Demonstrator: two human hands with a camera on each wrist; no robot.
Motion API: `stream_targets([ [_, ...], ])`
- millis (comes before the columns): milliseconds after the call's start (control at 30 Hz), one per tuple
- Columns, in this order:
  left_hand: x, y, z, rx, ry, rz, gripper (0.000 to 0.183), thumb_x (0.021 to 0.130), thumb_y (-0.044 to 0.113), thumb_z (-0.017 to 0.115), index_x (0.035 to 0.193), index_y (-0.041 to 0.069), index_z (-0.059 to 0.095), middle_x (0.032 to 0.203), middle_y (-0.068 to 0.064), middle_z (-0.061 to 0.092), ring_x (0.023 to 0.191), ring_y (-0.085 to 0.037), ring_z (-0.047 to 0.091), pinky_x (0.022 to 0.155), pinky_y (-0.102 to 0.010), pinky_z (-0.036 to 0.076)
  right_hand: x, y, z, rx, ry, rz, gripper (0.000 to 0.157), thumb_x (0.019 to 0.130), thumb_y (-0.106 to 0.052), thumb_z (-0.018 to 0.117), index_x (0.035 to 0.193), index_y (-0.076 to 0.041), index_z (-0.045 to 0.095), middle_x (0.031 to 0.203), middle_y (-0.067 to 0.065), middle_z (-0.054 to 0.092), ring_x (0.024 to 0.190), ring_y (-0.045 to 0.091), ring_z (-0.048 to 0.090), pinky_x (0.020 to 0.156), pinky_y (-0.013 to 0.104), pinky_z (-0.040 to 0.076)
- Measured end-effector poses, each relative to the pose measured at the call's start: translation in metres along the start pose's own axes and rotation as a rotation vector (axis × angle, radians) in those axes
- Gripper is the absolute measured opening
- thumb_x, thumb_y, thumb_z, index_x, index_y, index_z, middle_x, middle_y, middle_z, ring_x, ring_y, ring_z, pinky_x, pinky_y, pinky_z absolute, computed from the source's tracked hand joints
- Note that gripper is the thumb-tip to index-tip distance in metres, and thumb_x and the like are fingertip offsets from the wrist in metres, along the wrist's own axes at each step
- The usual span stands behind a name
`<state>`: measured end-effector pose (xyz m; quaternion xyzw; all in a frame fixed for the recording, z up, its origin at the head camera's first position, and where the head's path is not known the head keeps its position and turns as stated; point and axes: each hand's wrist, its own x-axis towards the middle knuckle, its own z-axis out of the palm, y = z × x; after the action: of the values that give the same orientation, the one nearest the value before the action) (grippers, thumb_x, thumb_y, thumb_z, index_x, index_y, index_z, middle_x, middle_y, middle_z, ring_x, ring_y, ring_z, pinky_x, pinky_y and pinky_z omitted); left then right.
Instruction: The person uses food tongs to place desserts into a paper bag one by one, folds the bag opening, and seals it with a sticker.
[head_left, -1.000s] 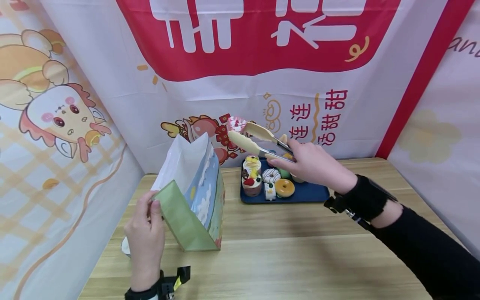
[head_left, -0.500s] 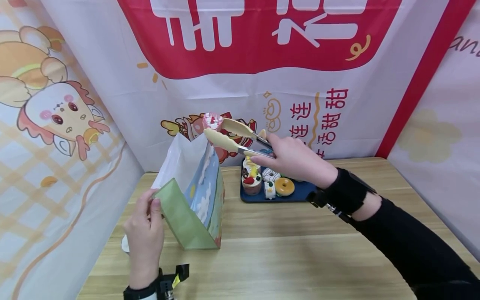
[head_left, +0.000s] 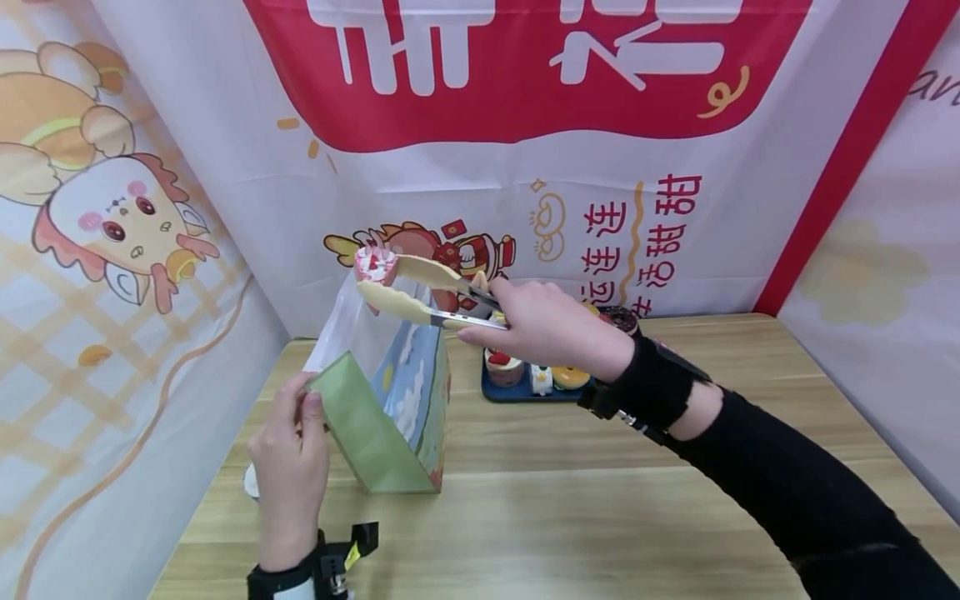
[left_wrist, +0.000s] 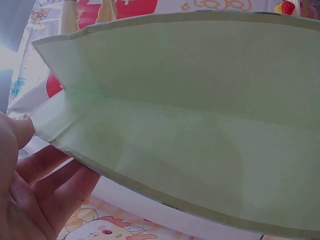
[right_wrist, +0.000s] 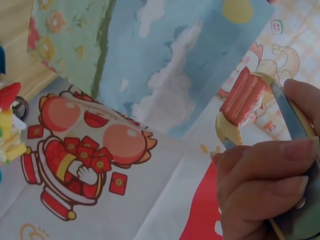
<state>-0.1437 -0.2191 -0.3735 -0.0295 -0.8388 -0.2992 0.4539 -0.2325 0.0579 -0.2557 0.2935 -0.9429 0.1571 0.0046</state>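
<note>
My left hand point(head_left: 291, 467) pinches the near top edge of a paper bag point(head_left: 375, 433), thumb on one side and fingers on the other. The bag stands upright and its mouth gapes; the left wrist view shows its pale green side panel point(left_wrist: 165, 120) close up. With my right hand point(head_left: 551, 325) I grip a pair of tongs point(head_left: 397, 302) with cream-coloured tips. Between those tips sits a small pink layered cake point(right_wrist: 243, 97) with a white and red top. In the head view the cake is over the far part of the bag's mouth.
A dark blue tray point(head_left: 525, 397) behind my right hand bears several small pastries, among them a cupcake point(head_left: 504, 368) and a glazed doughnut point(head_left: 572, 377). Printed cloth walls point(head_left: 450, 179) border the wooden table point(head_left: 555, 508). Something white point(head_left: 251, 483) lies partly hidden behind my left wrist.
My right hand has carried the tongs and pink cake leftward, from in front of the cloth beyond the tray to over the bag's mouth. My left hand keeps its pinch on the bag.
</note>
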Motion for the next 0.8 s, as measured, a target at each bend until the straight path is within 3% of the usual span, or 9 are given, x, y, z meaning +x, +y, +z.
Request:
stream_targets([
  [100, 0.0004, 0.0005, -0.0004, -0.008, -0.002, -0.004, 0.022, 0.092, 0.003, 0.057, 0.114, -0.001, 0.060, 0.085, -0.022, 0.069, 0.059, -0.026, 0.060, 0.048, -0.041, 0.050, 0.0037, -0.0033, 0.0040, -0.022, -0.022, 0.007, 0.074, 0.085, -0.062, 0.051, 0.130, -0.003, 0.048, 0.081, 0.002, 0.061, 0.074, 0.015, 0.057, 0.066, 0.033, 0.053],
  [267, 0.0010, 0.0016, -0.0003, -0.015, -0.019, -0.008, 0.022, 0.093, 0.003, 0.055, 0.115, -0.001, 0.059, 0.086, -0.023, 0.068, 0.061, -0.027, 0.060, 0.050, -0.048, 0.051, 0.0066, -0.0050, 0.0050, -0.027, -0.057, 0.033, 0.076, 0.083, -0.064, 0.052, 0.131, -0.005, 0.047, 0.081, 0.003, 0.061, 0.074, 0.017, 0.057, 0.065, 0.032, 0.053],
  [467, 0.0026, 0.0007, -0.0003, -0.020, -0.038, -0.014, 0.022, 0.094, 0.005, 0.054, 0.115, -0.001, 0.058, 0.085, -0.024, 0.067, 0.063, -0.029, 0.060, 0.053, -0.049, 0.051, 0.0064, -0.0048, 0.0017, -0.036, -0.054, 0.035, 0.074, 0.083, -0.064, 0.053, 0.128, -0.006, 0.049, 0.073, 0.003, 0.059, 0.071, 0.017, 0.057, 0.061, 0.031, 0.051],
  [800, 0.0013, 0.0001, -0.0025, 0.011, -0.011, 0.007, 0.024, 0.093, 0.002, 0.054, 0.117, -0.002, 0.058, 0.075, -0.021, 0.063, 0.056, -0.027, 0.054, 0.049, -0.045, 0.044, 0.0056, -0.0027, 0.0034, -0.025, -0.036, 0.011, 0.071, 0.083, -0.063, 0.052, 0.123, -0.005, 0.052, 0.072, 0.003, 0.058, 0.066, 0.016, 0.057, 0.059, 0.030, 0.049],
])
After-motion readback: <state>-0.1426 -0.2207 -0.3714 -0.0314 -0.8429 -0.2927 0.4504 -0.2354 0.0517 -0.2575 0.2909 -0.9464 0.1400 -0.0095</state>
